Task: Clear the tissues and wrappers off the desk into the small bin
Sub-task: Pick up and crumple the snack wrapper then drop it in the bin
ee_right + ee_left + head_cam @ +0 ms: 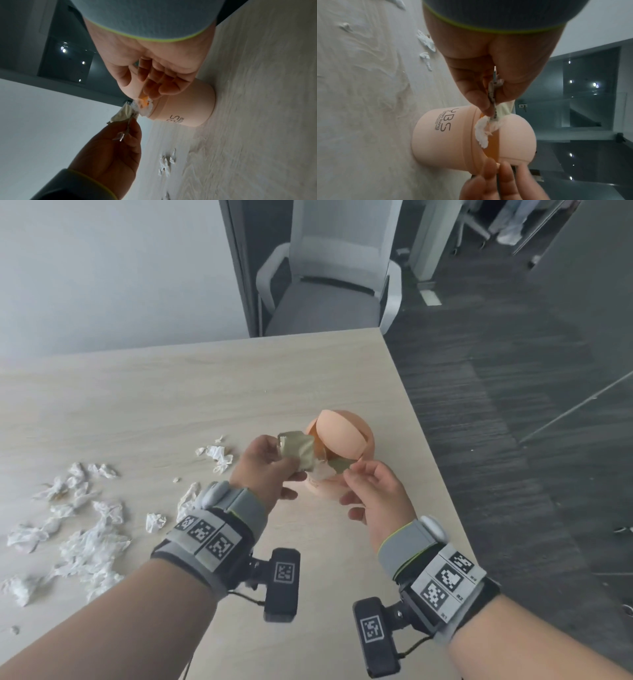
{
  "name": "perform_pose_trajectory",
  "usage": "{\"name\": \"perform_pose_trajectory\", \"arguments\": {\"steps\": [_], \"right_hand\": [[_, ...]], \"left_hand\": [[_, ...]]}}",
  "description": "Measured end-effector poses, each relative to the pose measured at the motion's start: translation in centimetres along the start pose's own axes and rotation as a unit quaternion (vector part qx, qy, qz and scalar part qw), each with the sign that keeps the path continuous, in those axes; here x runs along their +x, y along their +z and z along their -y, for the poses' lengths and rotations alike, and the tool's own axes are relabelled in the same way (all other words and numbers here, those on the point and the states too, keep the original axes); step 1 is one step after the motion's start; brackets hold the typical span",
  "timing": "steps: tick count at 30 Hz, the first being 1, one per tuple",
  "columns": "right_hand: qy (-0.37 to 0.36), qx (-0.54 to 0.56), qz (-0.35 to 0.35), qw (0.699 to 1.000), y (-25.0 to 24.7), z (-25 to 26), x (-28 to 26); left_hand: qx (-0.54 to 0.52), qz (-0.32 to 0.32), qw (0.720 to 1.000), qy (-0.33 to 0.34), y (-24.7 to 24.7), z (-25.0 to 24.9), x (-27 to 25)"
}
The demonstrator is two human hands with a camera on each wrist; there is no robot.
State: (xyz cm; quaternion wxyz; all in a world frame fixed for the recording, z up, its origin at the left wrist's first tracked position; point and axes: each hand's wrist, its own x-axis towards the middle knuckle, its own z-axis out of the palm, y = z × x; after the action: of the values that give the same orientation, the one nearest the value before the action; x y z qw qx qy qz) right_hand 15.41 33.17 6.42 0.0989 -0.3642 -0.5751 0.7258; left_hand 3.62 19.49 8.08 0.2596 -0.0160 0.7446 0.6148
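- Head view: the left hand (265,463) pinches a gold wrapper (297,453) with a scrap of tissue (322,472), just above the mouth of the small peach bin (342,440). The right hand (371,491) pinches the wrapper's other torn end (339,465) between thumb and forefinger, its other fingers loosely curled. The bin stands on the surface (171,392) near its right edge, its swing lid tipped open.
- To do this step well, I judge both hands should bring the wrapper and tissue squarely over the opening before letting go, so that nothing catches on the rim.
- Loose tissues (85,535) lie scattered to the left, well apart from the bin, and a smaller clump (217,457) lies nearer the left hand. An office chair (329,285) stands beyond the surface's far edge. Nothing stands between the hands and the bin.
- Left wrist view: the left hand's fingers (476,97) grip the wrapper edge-on (492,97); the tissue scrap (482,129) hangs right at the bin's slot, apparently touching its edge. The bin (440,138) bears printed lettering. The right hand's fingertips (489,174) sit close by the lid.
- Right wrist view: the right hand (154,65) hovers over the bin (187,106), its curled fingers near the lid; what they pinch is mostly hidden here. The left hand (111,152) holds the wrapper (124,115) beside the opening.
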Motion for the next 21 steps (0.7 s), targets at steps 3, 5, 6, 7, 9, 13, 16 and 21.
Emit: {"name": "perform_pose_trajectory", "arguments": {"steps": [3, 5, 6, 7, 9, 13, 16, 21], "right_hand": [[0.012, -0.033, 0.005, 0.999, -1.1, -0.3, 0.2], [0.015, -0.055, 0.015, 0.998, -1.6, -0.5, 0.3], [0.015, -0.067, 0.018, 0.997, -1.8, -0.6, 0.3], [0.014, -0.078, 0.020, 0.997, -1.8, -0.7, 0.2], [0.013, -0.092, 0.024, 0.995, -2.0, -1.0, 0.4], [0.019, -0.107, 0.037, 0.993, -2.2, -1.1, 0.5], [0.019, -0.112, 0.044, 0.993, -2.2, -1.2, 0.5], [0.021, -0.130, 0.050, 0.990, -2.2, -1.5, 0.4]], "left_hand": [[0.157, -0.039, 0.984, 0.079, 1.3, -0.1, 1.2], [0.265, -0.036, 0.954, 0.135, 2.1, 0.2, 1.6], [0.302, -0.027, 0.939, 0.163, 2.4, 0.5, 1.8], [0.324, -0.016, 0.925, 0.199, 2.5, 0.8, 1.9], [0.350, 0.012, 0.896, 0.272, 2.7, 1.2, 2.1], [0.446, 0.106, 0.832, 0.313, 2.6, 1.2, 2.3], [0.567, 0.165, 0.774, 0.226, 2.4, 0.7, 2.3], [0.581, 0.192, 0.765, 0.200, 3.1, 0.6, 1.6]]}}
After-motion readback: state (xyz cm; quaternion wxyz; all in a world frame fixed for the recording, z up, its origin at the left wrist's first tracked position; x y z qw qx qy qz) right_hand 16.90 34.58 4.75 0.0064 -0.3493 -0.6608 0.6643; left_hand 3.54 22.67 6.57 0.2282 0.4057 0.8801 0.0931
